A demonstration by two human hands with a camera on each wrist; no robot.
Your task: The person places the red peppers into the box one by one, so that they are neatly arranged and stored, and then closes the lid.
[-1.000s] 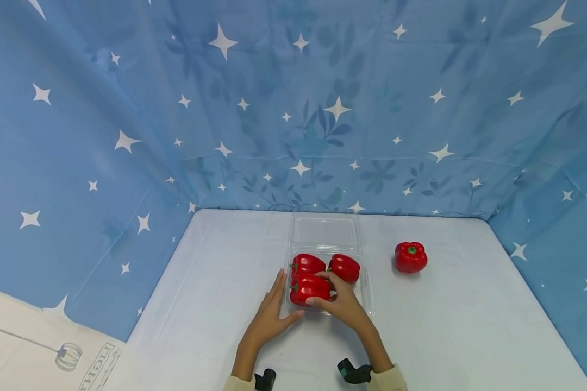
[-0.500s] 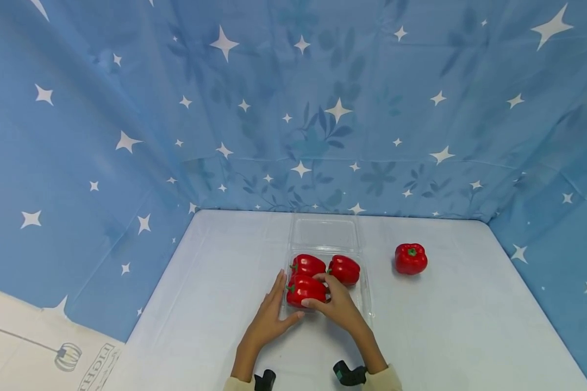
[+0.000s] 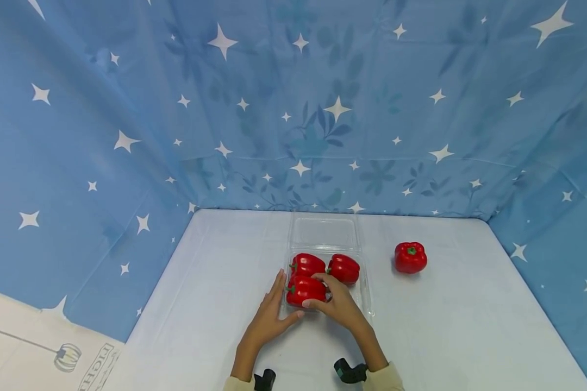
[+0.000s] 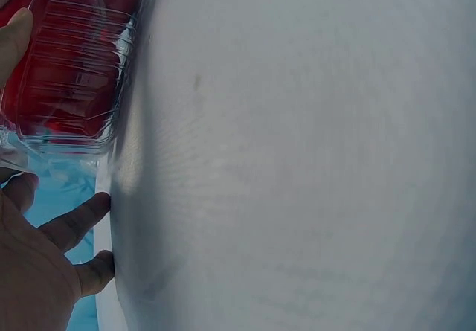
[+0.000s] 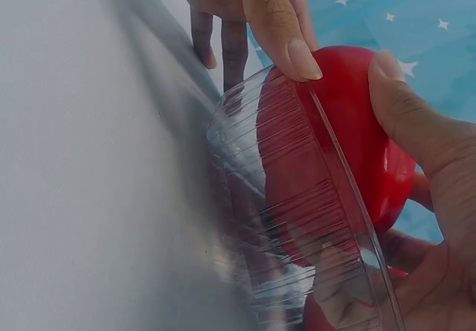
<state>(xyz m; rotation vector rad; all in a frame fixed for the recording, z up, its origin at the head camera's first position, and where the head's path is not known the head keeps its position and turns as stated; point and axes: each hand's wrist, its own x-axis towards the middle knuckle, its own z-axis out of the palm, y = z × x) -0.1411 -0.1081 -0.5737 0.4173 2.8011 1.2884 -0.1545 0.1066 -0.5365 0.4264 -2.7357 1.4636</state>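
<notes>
Three peppers (image 3: pixel 305 291) within container rim (image 5: pixel 335 145), fourth (image 3: pixel 410 258) apart

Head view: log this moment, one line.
left hand: touches clear clamshell | right hand: grips red bell pepper | lid: open | inside: three peppers | outside: fourth pepper

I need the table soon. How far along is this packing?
Done, it seems: two peppers lie at the back of the clear box. In hand: the right hand holds a third pepper at the front. Probably left: the lone pepper on the table, then closing the open lid.
</notes>
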